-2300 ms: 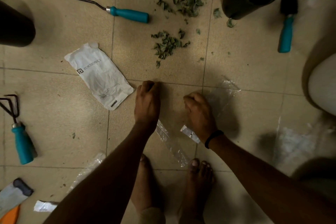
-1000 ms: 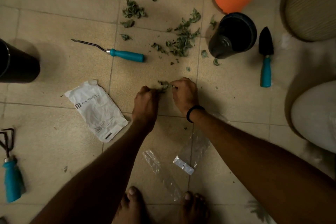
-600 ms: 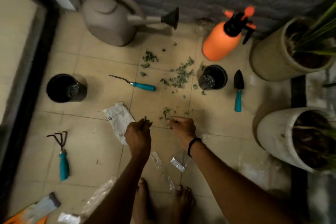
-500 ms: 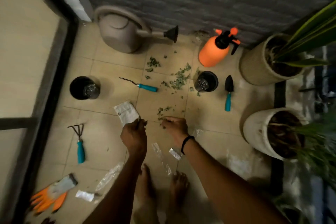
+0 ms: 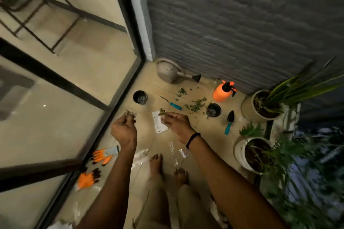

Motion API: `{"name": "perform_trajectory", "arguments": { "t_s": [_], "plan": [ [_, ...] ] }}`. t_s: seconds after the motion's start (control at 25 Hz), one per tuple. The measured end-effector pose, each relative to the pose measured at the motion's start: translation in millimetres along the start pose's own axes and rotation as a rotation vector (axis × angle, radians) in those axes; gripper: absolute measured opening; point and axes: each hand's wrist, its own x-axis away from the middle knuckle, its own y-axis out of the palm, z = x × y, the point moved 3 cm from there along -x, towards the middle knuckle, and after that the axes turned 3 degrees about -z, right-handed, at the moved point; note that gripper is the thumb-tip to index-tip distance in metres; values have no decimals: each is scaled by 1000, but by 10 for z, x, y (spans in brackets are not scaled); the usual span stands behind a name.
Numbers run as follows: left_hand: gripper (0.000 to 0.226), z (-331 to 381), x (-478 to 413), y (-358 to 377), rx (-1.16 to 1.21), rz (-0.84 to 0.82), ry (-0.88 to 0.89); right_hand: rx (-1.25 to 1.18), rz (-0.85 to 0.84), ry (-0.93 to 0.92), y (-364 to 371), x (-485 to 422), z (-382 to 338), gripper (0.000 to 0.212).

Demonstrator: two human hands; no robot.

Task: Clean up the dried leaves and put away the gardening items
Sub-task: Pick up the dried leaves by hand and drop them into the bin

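Though the floor (image 5: 204,130) lies in dim light, most things on it can be told apart. The plants along its right edge smear into blur, and only the two planters (image 5: 260,106) (image 5: 242,152) show clear rims. A white packet (image 5: 157,124) is half hidden behind the right hand (image 5: 176,123). Clear wrappers (image 5: 173,149) near the bare feet (image 5: 156,163) are faint against the tiles. Orange gloves (image 5: 102,155) lie at the floor's left edge by the glass door (image 5: 55,98), the nearer one blurred. Both forearms are cut off at the bottom.

Both hands are raised above the floor, apart from each other. The right hand pinches a small tuft (image 5: 162,112) of dried leaf between thumb and fingertips. The left hand (image 5: 123,130) has its fingers curled in and the tips bunched. Something pale shows at those tips, but I cannot tell whether it is a scrap or the fingertips themselves.

More leaves (image 5: 196,105) lie scattered towards the floor's far edge, between a teal-handled weeder (image 5: 172,103) and a black pot (image 5: 213,110), with a few more nearer the watering can (image 5: 167,72) in the far corner. An orange sprayer (image 5: 222,92) stands against the wall. A trowel (image 5: 229,121) lies just right of the pot, and a second black pot (image 5: 140,97) sits by the door.
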Motion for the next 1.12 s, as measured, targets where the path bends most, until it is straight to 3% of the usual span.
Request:
{"name": "perform_trajectory", "arguments": {
  "t_s": [0.32,0.48,0.6,0.92,1.12],
  "plan": [
    [24,100,1092,-1488,280,279,-178,59,-262,63,747,1295,224,16],
    [26,-182,1427,-2378,386,458,-244,195,-383,121,1391,1836,673,29],
    [43,-616,1607,-3146,465,631,-289,286,-478,176,1945,2234,1128,21],
    [19,-1899,2566,-5517,633,995,-435,522,-760,340,3430,3464,3137,26],
    [25,-2782,3415,-6810,648,1231,-532,624,-895,490,4064,4487,4554,15]
  ]
}}
